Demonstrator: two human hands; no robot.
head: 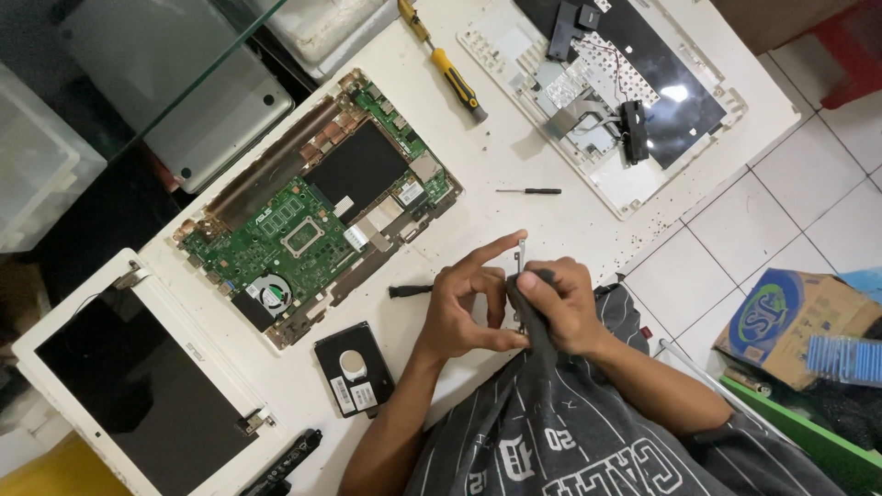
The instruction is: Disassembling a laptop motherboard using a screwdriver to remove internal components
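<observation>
Metal bracket (521, 266): small silvery strip, upright, pinched between both of my hands; its top end sticks up just above my fingertips, its lower part is hidden behind them.
Left hand (464, 308): fingers closed on the bracket from the left, forefinger stretched out straight toward its top end, thumb pressed low against the piece.
Right hand (560, 308): fingers curled and clenched around a dark-handled tool (531, 317), pressed against the bracket from the right; I cannot tell what kind of tip the tool has.
Black brush-like piece (409, 291): lies on the table just left of my left fingers, not touching them.
Small black screwdriver (530, 191): lies flat on the table beyond my fingertips, well apart from them.
Hard drive (354, 369): black, with a white label, beside my left forearm, nearer to me than my fingers.
Motherboard (312, 207): green, with a fan, in its laptop base, far left of and beyond my left fingers.
Yellow-handled screwdriver (450, 69): far beyond my fingers, near the table's far edge.
White keyboard cover (625, 188): upside down, beyond my right fingers.
Laptop screen (119, 377): white frame, dark panel, far left of my left hand.
White table (570, 230): under everything named.
</observation>
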